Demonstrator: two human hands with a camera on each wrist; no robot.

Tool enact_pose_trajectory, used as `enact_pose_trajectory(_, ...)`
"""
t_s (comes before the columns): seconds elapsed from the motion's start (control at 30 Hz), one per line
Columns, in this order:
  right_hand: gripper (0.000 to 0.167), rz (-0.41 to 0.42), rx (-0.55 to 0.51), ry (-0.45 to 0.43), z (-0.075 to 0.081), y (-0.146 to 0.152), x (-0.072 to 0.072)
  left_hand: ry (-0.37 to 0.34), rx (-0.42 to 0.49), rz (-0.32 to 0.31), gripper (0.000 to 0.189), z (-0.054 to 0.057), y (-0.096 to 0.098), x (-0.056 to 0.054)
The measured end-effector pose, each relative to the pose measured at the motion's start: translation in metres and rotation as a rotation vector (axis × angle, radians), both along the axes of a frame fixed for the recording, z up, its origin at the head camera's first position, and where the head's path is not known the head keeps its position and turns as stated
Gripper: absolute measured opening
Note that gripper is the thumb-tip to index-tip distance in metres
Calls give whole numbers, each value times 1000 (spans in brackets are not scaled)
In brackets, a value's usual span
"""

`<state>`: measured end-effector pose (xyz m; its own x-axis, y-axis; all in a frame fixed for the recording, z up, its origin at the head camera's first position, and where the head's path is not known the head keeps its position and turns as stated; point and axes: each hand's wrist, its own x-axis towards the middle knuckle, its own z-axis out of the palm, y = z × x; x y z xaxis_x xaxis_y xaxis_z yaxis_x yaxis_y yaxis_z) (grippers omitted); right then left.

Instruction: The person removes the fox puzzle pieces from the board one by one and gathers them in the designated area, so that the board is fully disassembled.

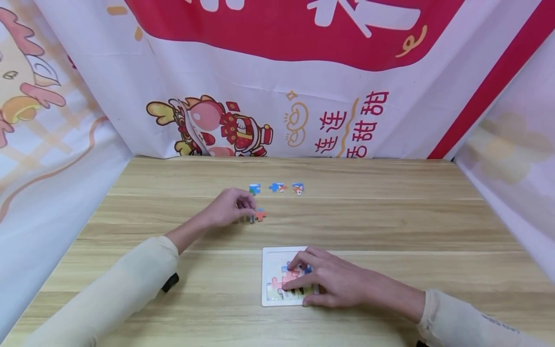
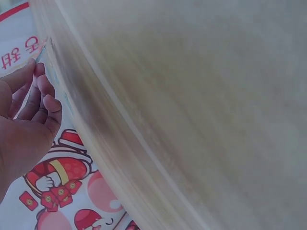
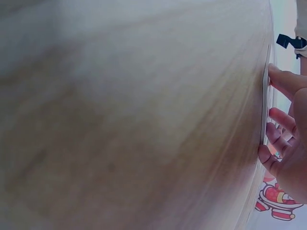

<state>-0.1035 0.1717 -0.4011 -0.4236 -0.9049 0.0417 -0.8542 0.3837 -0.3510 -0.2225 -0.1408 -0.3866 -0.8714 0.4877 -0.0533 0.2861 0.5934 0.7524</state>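
Between the thumb and forefinger of my left hand [image 1: 231, 207], a small orange-red and blue jigsaw piece [image 1: 260, 216] is pinched. It shows edge-on at the fingertips of the left hand [image 2: 29, 103] in the left wrist view. My right hand [image 1: 336, 279] rests over the white puzzle tray [image 1: 265, 270], its fingers spread across joined pieces [image 1: 289, 276] in pink, blue and green. The thumb touches the tray's near side, and the hand hides the tray's right part. In the right wrist view, the right hand [image 3: 290, 139] lies along the tray's edge.
Three loose jigsaw pieces lie in a row farther back: a blue and green one [image 1: 255, 188], a blue and orange one [image 1: 277, 187] and another blue and orange one [image 1: 298, 188]. Printed cloth [image 1: 277, 82] closes off the back of the wooden table [image 1: 390, 217].
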Motion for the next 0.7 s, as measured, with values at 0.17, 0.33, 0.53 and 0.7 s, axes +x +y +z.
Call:
enact_pose_trajectory(0.17, 41, 3, -2, 1, -1, 0, 0, 14, -10, 45, 4, -1, -4, -7)
enact_pose_trajectory(0.33, 41, 7, -6, 1, -2, 1, -1, 30, -3, 54, 4, -3, -5, -15)
enact_pose_trajectory(0.53, 41, 18, -21, 14, -3, 2, -1, 19, -12, 75, 6, -6, -3, -20)
enact_pose_trajectory(0.7, 41, 26, -35, 31, -4, 2, -1, 1, -21, 89, 10, -6, 0, -21)
